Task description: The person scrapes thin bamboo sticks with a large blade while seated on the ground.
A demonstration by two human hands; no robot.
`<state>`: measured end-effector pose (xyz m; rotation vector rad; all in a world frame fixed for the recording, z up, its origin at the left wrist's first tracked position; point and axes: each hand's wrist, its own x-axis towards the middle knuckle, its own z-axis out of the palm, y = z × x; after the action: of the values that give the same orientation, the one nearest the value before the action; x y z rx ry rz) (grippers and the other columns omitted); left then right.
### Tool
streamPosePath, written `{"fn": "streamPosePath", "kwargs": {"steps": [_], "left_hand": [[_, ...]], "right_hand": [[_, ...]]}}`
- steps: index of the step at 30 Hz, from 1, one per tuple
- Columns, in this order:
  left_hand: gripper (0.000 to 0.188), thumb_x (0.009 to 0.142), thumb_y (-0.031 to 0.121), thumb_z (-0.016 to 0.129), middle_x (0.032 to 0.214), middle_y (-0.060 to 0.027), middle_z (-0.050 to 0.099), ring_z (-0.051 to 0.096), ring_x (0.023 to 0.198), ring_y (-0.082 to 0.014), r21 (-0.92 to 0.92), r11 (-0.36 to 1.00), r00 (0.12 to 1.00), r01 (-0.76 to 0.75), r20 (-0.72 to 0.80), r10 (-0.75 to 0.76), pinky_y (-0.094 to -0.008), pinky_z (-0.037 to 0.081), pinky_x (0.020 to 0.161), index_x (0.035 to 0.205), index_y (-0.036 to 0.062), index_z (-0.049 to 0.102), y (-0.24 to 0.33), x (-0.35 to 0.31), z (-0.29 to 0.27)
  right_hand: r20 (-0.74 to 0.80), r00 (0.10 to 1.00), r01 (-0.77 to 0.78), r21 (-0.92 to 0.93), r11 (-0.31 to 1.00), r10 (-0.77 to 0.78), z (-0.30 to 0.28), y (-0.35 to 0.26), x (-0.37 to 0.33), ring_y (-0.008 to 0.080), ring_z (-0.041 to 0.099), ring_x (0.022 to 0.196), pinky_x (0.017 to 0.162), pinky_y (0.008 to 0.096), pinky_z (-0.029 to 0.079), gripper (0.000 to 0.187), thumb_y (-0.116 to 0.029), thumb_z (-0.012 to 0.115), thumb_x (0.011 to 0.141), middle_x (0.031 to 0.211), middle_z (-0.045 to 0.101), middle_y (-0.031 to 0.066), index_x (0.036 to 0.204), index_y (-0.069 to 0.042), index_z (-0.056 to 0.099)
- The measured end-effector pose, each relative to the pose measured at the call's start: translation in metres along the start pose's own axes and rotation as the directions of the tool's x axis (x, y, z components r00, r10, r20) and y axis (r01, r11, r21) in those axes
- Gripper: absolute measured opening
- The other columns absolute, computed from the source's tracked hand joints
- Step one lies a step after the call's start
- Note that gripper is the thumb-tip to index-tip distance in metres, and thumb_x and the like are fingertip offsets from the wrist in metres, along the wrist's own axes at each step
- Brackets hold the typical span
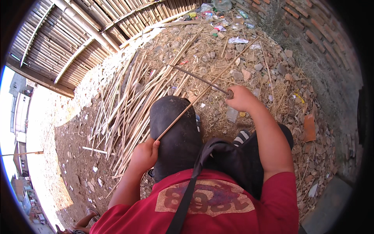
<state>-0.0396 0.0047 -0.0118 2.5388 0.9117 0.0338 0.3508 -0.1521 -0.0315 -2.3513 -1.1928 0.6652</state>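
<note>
My left hand [144, 156] is closed on the near end of a long thin bamboo strip [178, 118]. From there the strip slants up and right across my dark-trousered left knee [167, 113] and over the ground beyond. In my right hand [242, 100] is the handle of a long narrow-bladed knife [194, 76], its blade pointing to the upper left. Blade and strip cross a little left of my right fist; whether they touch I cannot tell. Ahead and left of my knee lies a loose pile of pale bamboo strips [128, 107].
A bamboo-slat wall [78, 43] stands at the far left, and a brick wall [317, 39] on the right. Stones, straw and litter [220, 28] cover the rough ground. Another person's foot [92, 212] shows at the lower left. A brownish flat piece [309, 127] lies at right.
</note>
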Motion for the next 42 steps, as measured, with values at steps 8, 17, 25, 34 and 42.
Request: {"fn": "streamPosePath", "kwargs": {"steps": [8, 17, 25, 34, 42], "left_hand": [[0.034, 0.104, 0.028, 0.051, 0.069, -0.0269, 0.062, 0.061, 0.069, -0.0495, 0.010, 0.999, 0.999, -0.033, -0.039, 0.034, -0.0588, 0.045, 0.063, 0.083, 0.0011, 0.055, -0.004, 0.002, 0.002], [0.035, 0.103, 0.030, 0.052, 0.071, -0.0266, 0.062, 0.061, 0.071, -0.0501, 0.038, 0.999, 1.000, 0.003, 0.015, -0.004, -0.0589, 0.045, 0.065, 0.084, 0.0011, 0.056, -0.002, 0.002, -0.004], [0.036, 0.104, 0.031, 0.051, 0.071, -0.0265, 0.062, 0.061, 0.072, -0.0495, 0.030, 0.999, 0.999, 0.014, 0.038, -0.015, -0.0578, 0.045, 0.066, 0.085, 0.0010, 0.056, 0.004, 0.004, -0.012], [0.037, 0.105, 0.032, 0.049, 0.073, -0.0263, 0.063, 0.061, 0.074, -0.0504, 0.049, 0.999, 1.000, -0.004, 0.027, 0.003, -0.0578, 0.046, 0.068, 0.085, 0.0010, 0.057, -0.002, 0.007, -0.007], [0.036, 0.105, 0.033, 0.049, 0.073, -0.0257, 0.063, 0.061, 0.072, -0.0500, 0.120, 0.993, 0.999, -0.005, -0.034, 0.010, -0.0588, 0.045, 0.064, 0.087, 0.0019, 0.055, -0.003, 0.005, 0.001]], "right_hand": [[-0.014, 0.999, 0.036, 0.088, 0.995, -0.035, 0.011, 0.010, 0.003, 0.0384, 0.068, 0.085, 0.077, 0.0461, 0.054, 0.030, -0.024, 0.073, 0.071, 0.087, 0.071, 0.0194, 0.093, -0.004, 0.071], [0.104, 0.991, 0.085, -0.016, 0.996, -0.083, 0.015, -0.003, 0.001, 0.0381, 0.068, 0.086, 0.078, 0.0445, 0.054, 0.035, -0.022, 0.069, 0.072, 0.088, 0.071, 0.0204, 0.101, -0.001, 0.071], [-0.014, 0.997, 0.077, 0.001, 0.997, -0.077, 0.020, 0.011, 0.000, 0.0362, 0.069, 0.089, 0.079, 0.0431, 0.055, 0.038, -0.025, 0.070, 0.072, 0.092, 0.071, 0.0206, 0.102, -0.002, 0.071], [0.086, 0.996, -0.010, 0.043, 0.999, 0.006, 0.012, 0.012, 0.002, 0.0367, 0.069, 0.088, 0.078, 0.0461, 0.054, 0.033, -0.024, 0.068, 0.073, 0.091, 0.071, 0.0198, 0.097, -0.001, 0.070], [0.181, 0.984, -0.013, 0.092, 0.996, -0.004, -0.008, 0.020, 0.006, 0.0372, 0.068, 0.088, 0.079, 0.0455, 0.054, 0.029, -0.024, 0.068, 0.073, 0.088, 0.070, 0.0200, 0.093, -0.003, 0.071]]}}
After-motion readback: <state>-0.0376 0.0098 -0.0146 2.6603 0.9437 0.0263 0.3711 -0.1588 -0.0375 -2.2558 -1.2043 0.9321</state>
